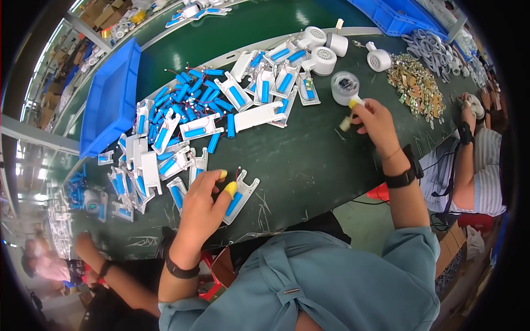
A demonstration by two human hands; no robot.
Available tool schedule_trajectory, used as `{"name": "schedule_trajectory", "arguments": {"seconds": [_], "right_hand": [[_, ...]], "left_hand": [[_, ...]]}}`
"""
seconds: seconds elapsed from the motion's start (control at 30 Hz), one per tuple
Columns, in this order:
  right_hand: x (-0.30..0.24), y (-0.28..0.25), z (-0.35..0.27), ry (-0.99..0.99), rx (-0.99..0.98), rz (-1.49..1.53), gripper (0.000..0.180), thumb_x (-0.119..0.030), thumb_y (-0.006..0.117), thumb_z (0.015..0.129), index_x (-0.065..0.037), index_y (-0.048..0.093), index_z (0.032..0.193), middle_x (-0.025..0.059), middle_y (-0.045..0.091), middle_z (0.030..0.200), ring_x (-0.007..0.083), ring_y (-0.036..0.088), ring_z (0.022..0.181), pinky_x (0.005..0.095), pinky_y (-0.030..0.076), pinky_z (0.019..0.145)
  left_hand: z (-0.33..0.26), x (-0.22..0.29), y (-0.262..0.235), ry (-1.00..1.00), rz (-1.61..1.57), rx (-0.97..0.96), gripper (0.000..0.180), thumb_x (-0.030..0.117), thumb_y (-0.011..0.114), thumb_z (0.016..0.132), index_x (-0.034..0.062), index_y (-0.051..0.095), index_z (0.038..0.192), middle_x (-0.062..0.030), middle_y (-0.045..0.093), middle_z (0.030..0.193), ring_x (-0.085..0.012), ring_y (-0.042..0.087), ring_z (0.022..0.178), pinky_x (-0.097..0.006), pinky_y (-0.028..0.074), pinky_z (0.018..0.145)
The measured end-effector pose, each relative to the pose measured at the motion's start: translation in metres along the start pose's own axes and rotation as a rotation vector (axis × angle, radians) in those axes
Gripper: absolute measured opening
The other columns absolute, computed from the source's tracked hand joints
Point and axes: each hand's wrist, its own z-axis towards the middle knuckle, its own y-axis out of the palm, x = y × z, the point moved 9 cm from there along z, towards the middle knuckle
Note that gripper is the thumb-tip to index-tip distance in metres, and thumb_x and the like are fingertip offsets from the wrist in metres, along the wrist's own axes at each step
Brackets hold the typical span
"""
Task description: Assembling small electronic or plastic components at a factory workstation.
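Note:
My right hand (pixel 377 126) pinches the short neck of a round fan head (pixel 345 87) with a clear front and dark inside, using a yellow-covered fingertip. A small pale-yellow piece (pixel 346 123), blurred, hangs beside those fingers; its kind I cannot make out. My left hand (pixel 203 205) has yellow covers on thumb and forefinger, held apart. Its thumb lies over the edge of a white handle shell (pixel 247 199) with a blue battery (pixel 234 204) and a thin red wire; whether it presses on it is hidden.
Several battery-filled white shells (pixel 264 88) and a heap of loose blue batteries (pixel 185 98) cover the table's left and middle. White fan heads (pixel 323 60), small circuit boards (pixel 417 91) and grey rings (pixel 429 54) lie right. Blue bin (pixel 113 102) stands left. Co-workers' arms flank both sides.

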Motion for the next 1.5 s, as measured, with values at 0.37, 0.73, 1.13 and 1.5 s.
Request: {"name": "schedule_trajectory", "arguments": {"seconds": [0.37,0.73,1.13,1.5], "right_hand": [[-0.003,0.060,-0.105,0.331,-0.435,0.926,0.041,-0.021,0.039,0.102,0.008,0.049,0.130,0.0165,0.063,0.118,0.0222,0.064,0.098,0.0336,0.056,0.080],[-0.002,0.091,-0.144,0.434,-0.615,0.795,0.030,-0.013,0.049,0.100,0.003,0.053,0.125,0.0103,0.067,0.095,0.0142,0.067,0.075,0.0265,0.056,0.062],[-0.015,0.151,-0.180,0.449,-0.867,0.743,0.034,-0.013,0.047,0.103,0.002,0.048,0.133,0.0136,0.065,0.112,0.0192,0.068,0.093,0.0297,0.057,0.079],[-0.015,0.152,-0.182,0.347,-0.825,0.541,0.019,-0.012,0.049,0.102,0.003,0.059,0.107,0.0085,0.067,0.099,0.0123,0.067,0.081,0.0246,0.056,0.068]], "left_hand": [[0.010,-0.030,0.029,-0.409,-0.567,-0.160,0.021,-0.002,0.063,0.088,-0.0008,0.065,0.109,-0.0032,0.068,0.096,-0.0062,0.057,0.076,-0.022,0.047,0.070],[-0.013,-0.028,0.042,-0.423,-1.101,-0.418,0.020,0.009,0.065,0.091,-0.0013,0.065,0.109,-0.0130,0.070,0.096,-0.0119,0.061,0.069,-0.023,0.046,0.057],[-0.034,0.002,0.067,-0.486,-0.808,-0.490,0.018,0.002,0.059,0.094,0.0002,0.064,0.111,-0.0058,0.068,0.093,-0.0071,0.060,0.069,-0.020,0.046,0.056],[-0.018,0.039,0.064,-0.081,-0.474,-0.278,0.019,-0.004,0.059,0.085,-0.0015,0.066,0.102,-0.0025,0.062,0.088,-0.0049,0.055,0.068,-0.020,0.044,0.061]]}}
